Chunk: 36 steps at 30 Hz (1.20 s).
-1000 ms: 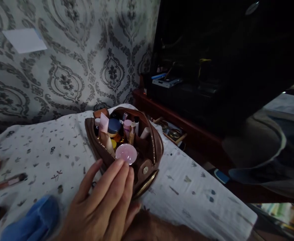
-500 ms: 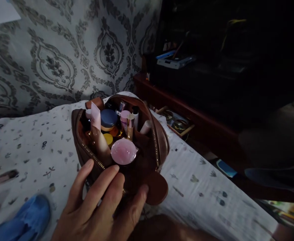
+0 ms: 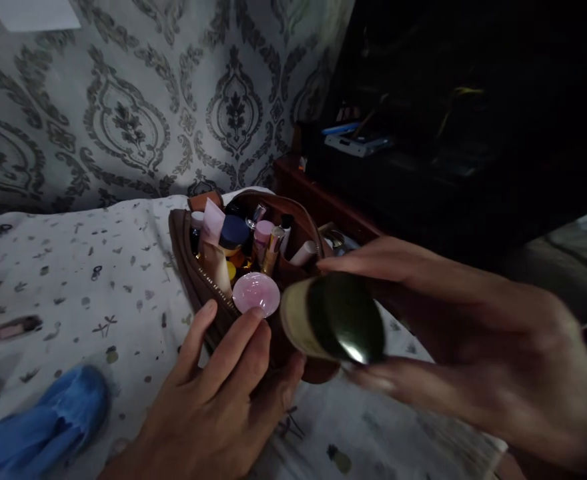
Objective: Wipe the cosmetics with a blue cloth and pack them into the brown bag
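A brown zip cosmetic bag [image 3: 181,257] gapes on the patterned sheet, filled with several toiletries. Among them are a pink round-lidded container [image 3: 256,294], a dark blue-lidded jar [image 3: 234,231], a pale pink tube [image 3: 213,222] and a gold-and-clear bottle [image 3: 273,251]. My left hand [image 3: 223,393] grips the bag's near edge, fingers over the rim and thumb at the right. Over the bag's front right side, my right hand [image 3: 453,333] is closed around a cosmetic jar [image 3: 341,317] with a shiny dark green lid and pale body. The jar is tilted and slightly blurred.
A blue cloth item [image 3: 48,420] and a makeup brush [image 3: 11,330] lie on the sheet [image 3: 128,293] at left. Patterned wallpaper [image 3: 128,120] rises behind. A dark reddish wooden cabinet [image 3: 318,200] stands beyond the bag, with a grey device [image 3: 358,143] on it.
My right hand has come into clear view from the lower right with the green-lidded cosmetic jar, now by the bag's opening. My left hand stays on the bag; the view has shifted slightly.
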Available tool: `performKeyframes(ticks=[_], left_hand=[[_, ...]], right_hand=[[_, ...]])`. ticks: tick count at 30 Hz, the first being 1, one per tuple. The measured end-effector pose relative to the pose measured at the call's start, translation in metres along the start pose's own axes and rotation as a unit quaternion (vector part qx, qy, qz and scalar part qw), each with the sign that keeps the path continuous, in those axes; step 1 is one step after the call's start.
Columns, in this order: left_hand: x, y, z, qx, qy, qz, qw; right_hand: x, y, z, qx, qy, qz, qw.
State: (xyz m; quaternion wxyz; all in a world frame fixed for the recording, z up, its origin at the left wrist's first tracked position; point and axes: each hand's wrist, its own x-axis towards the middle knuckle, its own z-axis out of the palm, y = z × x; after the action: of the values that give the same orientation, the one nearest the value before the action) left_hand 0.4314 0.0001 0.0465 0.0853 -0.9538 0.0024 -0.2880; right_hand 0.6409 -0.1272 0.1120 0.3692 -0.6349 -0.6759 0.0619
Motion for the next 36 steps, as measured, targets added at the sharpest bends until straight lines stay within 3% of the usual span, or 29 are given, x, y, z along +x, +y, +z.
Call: performKeyframes(ticks=[3,9,16,27,32,36], left_hand=[[-0.002,0.0,0.004,0.003,0.016,-0.004,1.0],[-0.003,0.001,0.011,0.007,0.052,-0.006,0.999],[-0.003,0.0,0.012,0.007,0.069,-0.006,0.998],[-0.007,-0.008,-0.003,0.025,-0.004,0.029,0.999],[-0.006,-0.006,-0.004,0.029,-0.001,0.03,0.999],[-0.006,-0.005,-0.001,0.038,0.008,0.02,0.999]], right_hand=[[0.02,-0.006,0.005,-0.051,0.008,-0.011,0.999],[0.037,0.005,0.004,-0.174,-0.138,-0.047,0.974],[0.046,0.014,-0.003,-0.17,-0.268,-0.068,0.946],[0.056,0.019,0.006,-0.15,-0.242,-0.069,0.956],[0.055,0.019,0.007,-0.16,-0.237,-0.052,0.957],[0.055,0.017,0.008,-0.194,-0.221,-0.083,0.952]])
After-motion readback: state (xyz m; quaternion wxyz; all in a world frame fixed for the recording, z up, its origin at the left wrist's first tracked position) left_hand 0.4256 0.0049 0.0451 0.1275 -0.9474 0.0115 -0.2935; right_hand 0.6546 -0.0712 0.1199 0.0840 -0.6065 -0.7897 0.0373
